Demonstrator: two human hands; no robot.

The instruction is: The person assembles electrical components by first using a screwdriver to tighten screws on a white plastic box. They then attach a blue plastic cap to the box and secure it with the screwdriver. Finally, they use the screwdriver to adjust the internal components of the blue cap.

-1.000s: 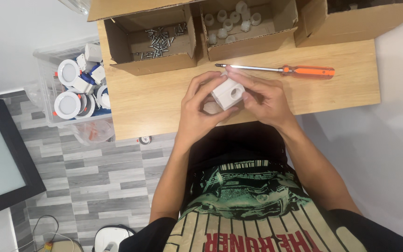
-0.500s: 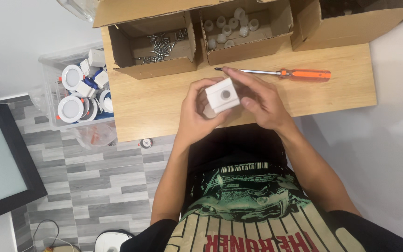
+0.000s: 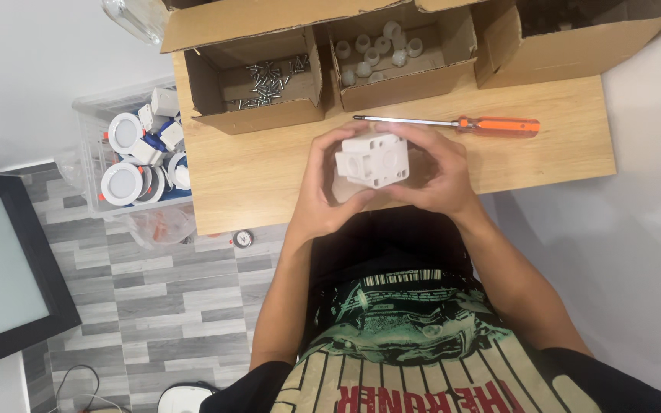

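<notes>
1. A white plastic block [image 3: 372, 159], boxy with round holes in its faces, sits between both hands, raised above the near edge of the wooden bench [image 3: 269, 168].
2. The left hand [image 3: 327, 191] wraps the block's left side; its grip is closed on the block, fingers curled over the top left corner and thumb underneath.
3. The right hand [image 3: 437, 180] closes on the right side in the same way, fingers arched over the top right edge, so the block lies in the middle of the two-handed grip with its front face showing.
4. Just beyond the hands, an orange-handled screwdriver [image 3: 453, 122] lies flat on the bench, tip pointing left.
5. Behind it stand three open cardboard boxes: the left box [image 3: 258, 115] holds loose metal screws, the middle box [image 3: 415, 80] holds small white plastic pieces, and the contents of the right box [image 3: 575, 46] cannot be told.
6. Left of the bench, a clear plastic bin [image 3: 89, 164] holds round white fittings.
</notes>
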